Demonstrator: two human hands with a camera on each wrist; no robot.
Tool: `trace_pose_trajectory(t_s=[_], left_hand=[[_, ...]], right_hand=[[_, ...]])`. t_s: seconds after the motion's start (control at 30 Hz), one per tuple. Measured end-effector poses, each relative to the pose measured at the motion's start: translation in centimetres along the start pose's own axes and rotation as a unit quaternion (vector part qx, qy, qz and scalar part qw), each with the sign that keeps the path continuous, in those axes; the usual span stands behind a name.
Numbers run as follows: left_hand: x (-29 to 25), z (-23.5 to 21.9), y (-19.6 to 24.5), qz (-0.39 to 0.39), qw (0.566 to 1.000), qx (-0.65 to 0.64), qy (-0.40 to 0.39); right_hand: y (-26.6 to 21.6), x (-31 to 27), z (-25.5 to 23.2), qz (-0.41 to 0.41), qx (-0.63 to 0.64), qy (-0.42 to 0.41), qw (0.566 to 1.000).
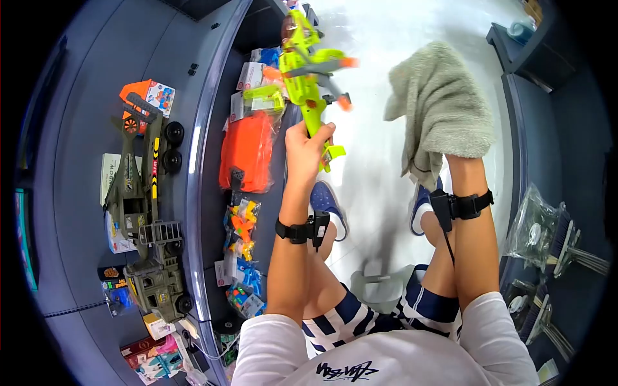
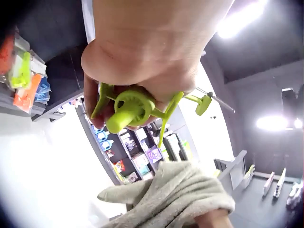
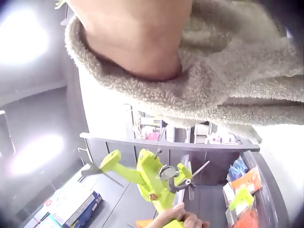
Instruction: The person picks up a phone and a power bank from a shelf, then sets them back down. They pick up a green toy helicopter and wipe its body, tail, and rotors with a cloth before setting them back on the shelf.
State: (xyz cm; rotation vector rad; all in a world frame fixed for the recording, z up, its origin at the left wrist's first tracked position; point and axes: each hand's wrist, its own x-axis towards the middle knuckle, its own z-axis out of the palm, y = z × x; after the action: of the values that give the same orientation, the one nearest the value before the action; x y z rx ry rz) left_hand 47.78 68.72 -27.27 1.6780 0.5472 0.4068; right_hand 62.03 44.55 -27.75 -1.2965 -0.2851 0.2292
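Under the grey towel [image 1: 444, 109], right hand hidden.

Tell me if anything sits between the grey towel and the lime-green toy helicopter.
Nothing visible does. The right hand holds the grey fleecy towel apart from the lime-green plastic toy helicopter, which the left hand grips by its tail; only open air separates them.

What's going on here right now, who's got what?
A seated person holds a lime-green toy helicopter up by its tail in the left hand, fingers wrapped around it. The right hand grips a grey-green towel raised beside the toy, not touching it. To the left, shelves carry a military toy helicopter and packaged toys.
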Motion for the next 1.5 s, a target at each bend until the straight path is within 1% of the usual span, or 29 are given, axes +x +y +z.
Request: trace_pose_trajectory(t_s=[0.03, 0.07, 0.13, 0.17, 0.2, 0.27, 0.3, 0.33, 0.4, 0.43, 0.5, 0.57, 0.6, 0.7, 0.77, 0.87, 0.93, 1.0, 1.1, 1.13, 1.2, 1.23, 1.27, 1.3, 1.33, 1.37, 1.4, 1.47, 1.5], left_hand=[[-0.2, -0.5, 0.9, -0.033, 0.998, -0.043, -0.013], [-0.2, -0.8, 1.2, -0.032, 0.999, -0.043, -0.011], [-0.3, -1.0, 2.2, -0.004, 0.962, -0.263, -0.073], [-1.0, -1.4, 3.1, 0.014, 0.956, -0.265, -0.125], [-1.1, -1.7, 3.0, 0.013, 0.956, -0.265, -0.126], [-1.0, -2.1, 2.4, 0.006, 0.856, -0.467, -0.222], [-1.0, -2.2, 2.2, -0.011, 0.815, -0.524, -0.248], [-1.1, -2.1, 2.2, -0.012, 0.814, -0.524, -0.249], [-1.3, -1.8, 2.1, -0.007, 0.782, -0.563, -0.27], [-1.4, -1.7, 2.2, -0.019, 0.787, -0.554, -0.273], [-1.5, -1.2, 2.3, -0.028, 0.793, -0.535, -0.289], [-2.0, -0.8, 2.4, -0.043, 0.799, -0.516, -0.305], [-2.2, -0.6, 2.6, -0.045, 0.798, -0.516, -0.307], [-2.8, 0.0, 2.7, -0.021, 0.786, -0.481, -0.388], [-4.0, 1.1, 3.1, -0.016, 0.788, -0.456, -0.414], [-4.6, 2.1, 3.4, -0.001, 0.802, -0.393, -0.451], [-4.2, 1.8, 3.2, 0.012, 0.777, -0.451, -0.44], [-3.2, 0.9, 3.1, 0.019, 0.72, -0.526, -0.452], [-2.5, -0.3, 2.5, 0.012, 0.734, -0.558, -0.387], [-2.3, -0.8, 2.7, 0.017, 0.735, -0.556, -0.387], [-1.9, -1.6, 3.3, 0.001, 0.845, -0.45, -0.29], [-1.8, -1.5, 3.8, 0.008, 0.91, -0.362, -0.205], [-1.4, -1.8, 3.3, 0.01, 0.91, -0.362, -0.204], [-0.7, -2.5, 1.9, -0.006, 0.983, -0.155, -0.102], [-0.2, -2.8, 1.1, -0.023, 0.998, 0.059, 0.008], [0.0, -2.9, 0.2, 0.002, 0.972, 0.206, 0.114], [-0.1, -3.1, 0.4, 0.003, 0.972, 0.205, 0.116], [-0.1, -3.5, 0.8, 0.0, 0.927, 0.335, 0.17], [0.0, -3.6, 0.7, 0.002, 0.926, 0.336, 0.171]], right_hand=[[0.9, 0.9, -0.2, -0.048, -0.173, 0.018, 0.984], [2.3, 1.7, -0.8, -0.049, -0.172, 0.016, 0.984], [4.0, 2.9, -1.4, -0.109, -0.209, 0.065, 0.97], [3.8, 3.2, -1.8, -0.044, -0.468, 0.038, 0.882], [4.3, 3.5, -1.9, -0.044, -0.468, 0.038, 0.882], [6.3, 3.8, -2.1, -0.028, -0.671, -0.028, 0.74], [7.2, 2.9, -1.8, -0.101, -0.357, 0.03, 0.928], [7.9, 2.6, -1.8, -0.1, -0.357, 0.03, 0.928], [8.5, 2.2, -1.7, -0.193, -0.456, 0.044, 0.868], [8.5, 2.1, -1.6, -0.192, -0.457, 0.045, 0.867], [8.5, 1.8, -1.0, -0.067, -0.49, -0.031, 0.869], [8.3, 1.5, -0.5, 0.061, -0.511, -0.106, 0.851], [8.1, 1.4, -0.2, 0.081, -0.516, -0.127, 0.843], [7.6, 0.8, 1.1, 0.011, -0.502, -0.132, 0.855], [7.0, 0.6, 2.3, -0.023, -0.489, -0.139, 0.861], [7.0, 0.5, 3.4, -0.027, -0.482, -0.149, 0.863], [6.8, 0.6, 3.0, -0.031, -0.472, -0.142, 0.869], [6.4, 0.6, 2.5, -0.037, -0.46, -0.133, 0.877], [6.0, 0.6, 2.3, -0.045, -0.436, -0.119, 0.891], [5.9, 0.6, 2.2, -0.047, -0.426, -0.113, 0.897], [5.6, 0.8, 2.0, -0.054, -0.4, -0.098, 0.91], [5.6, 0.8, 2.0, -0.057, -0.385, -0.089, 0.917], [5.6, 0.9, 1.9, -0.059, -0.37, -0.081, 0.924], [5.6, 0.9, 1.8, -0.061, -0.354, -0.071, 0.931], [5.7, 1.1, 1.6, -0.062, -0.333, -0.062, 0.939], [5.7, 1.2, 1.5, -0.064, -0.31, -0.05, 0.947], [5.9, 1.2, 1.4, -0.064, -0.284, -0.04, 0.956], [6.1, 1.2, 1.1, -0.063, -0.223, -0.017, 0.973], [6.3, 1.3, 0.9, -0.061, -0.188, -0.004, 0.98]])
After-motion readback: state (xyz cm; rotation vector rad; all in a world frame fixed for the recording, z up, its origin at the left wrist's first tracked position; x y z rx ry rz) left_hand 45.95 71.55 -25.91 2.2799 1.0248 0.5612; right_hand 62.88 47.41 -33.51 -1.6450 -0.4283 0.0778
